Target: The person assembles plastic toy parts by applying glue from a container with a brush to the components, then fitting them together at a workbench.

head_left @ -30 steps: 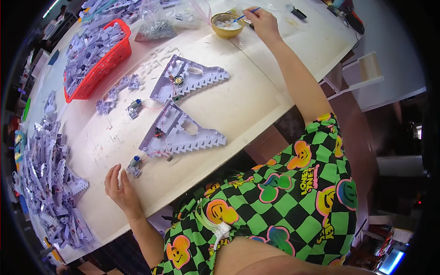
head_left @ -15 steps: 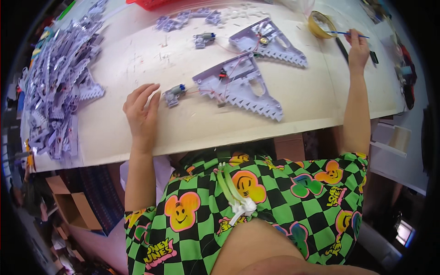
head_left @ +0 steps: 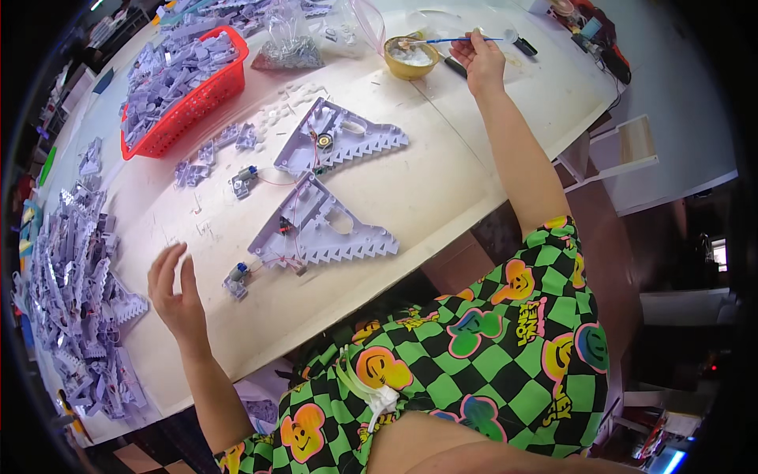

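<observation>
While my right hand (head_left: 480,59) pinches a thin blue-handled brush (head_left: 458,40), its long axis lies level, tip leftward over the small yellow bowl of white paste (head_left: 410,59) just beside my fingers. Nearer me lie two lilac triangular toothed plastic plates (head_left: 324,229) on the pale desk (head_left: 442,182). My left hand (head_left: 175,288) hovers spread and empty near a small grey motor (head_left: 235,278), with bare desk around it.

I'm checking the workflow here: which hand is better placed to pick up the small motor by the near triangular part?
Left. The left hand hovers open right beside the small motor, while the right hand holds a brush at the yellow bowl.
</observation>
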A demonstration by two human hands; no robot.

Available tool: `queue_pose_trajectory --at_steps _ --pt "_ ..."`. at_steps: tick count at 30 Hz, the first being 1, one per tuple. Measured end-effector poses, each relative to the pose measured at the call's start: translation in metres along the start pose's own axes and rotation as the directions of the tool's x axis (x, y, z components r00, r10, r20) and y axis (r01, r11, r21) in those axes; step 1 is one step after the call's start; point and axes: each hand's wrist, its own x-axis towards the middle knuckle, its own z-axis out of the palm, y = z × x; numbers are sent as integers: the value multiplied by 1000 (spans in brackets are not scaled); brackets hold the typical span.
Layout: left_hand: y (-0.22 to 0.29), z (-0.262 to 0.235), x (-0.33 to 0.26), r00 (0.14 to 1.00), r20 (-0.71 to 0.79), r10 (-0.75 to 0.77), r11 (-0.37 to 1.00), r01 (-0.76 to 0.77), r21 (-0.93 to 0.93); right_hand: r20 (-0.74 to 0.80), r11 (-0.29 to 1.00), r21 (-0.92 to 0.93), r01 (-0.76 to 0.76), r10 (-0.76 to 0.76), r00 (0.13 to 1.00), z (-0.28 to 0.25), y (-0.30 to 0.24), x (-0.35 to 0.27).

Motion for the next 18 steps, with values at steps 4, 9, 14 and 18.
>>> queue_pose_trajectory --at_steps 4,9,14,18 --pt "2 14 35 999 27 45 998 -44 -35 -8 995 -94 28 -29 1000 -3 3 1" --pt "0 26 51 999 37 27 993 -22 -117 43 987 -158 40 -34 999 7 14 1" --pt "-3 41 56 996 76 -52 980 66 -189 73 979 -194 59 -46 996 -11 35 24" --pt "-7 44 54 994 94 -61 983 76 -167 103 975 -200 92 -73 992 -5 37 19"
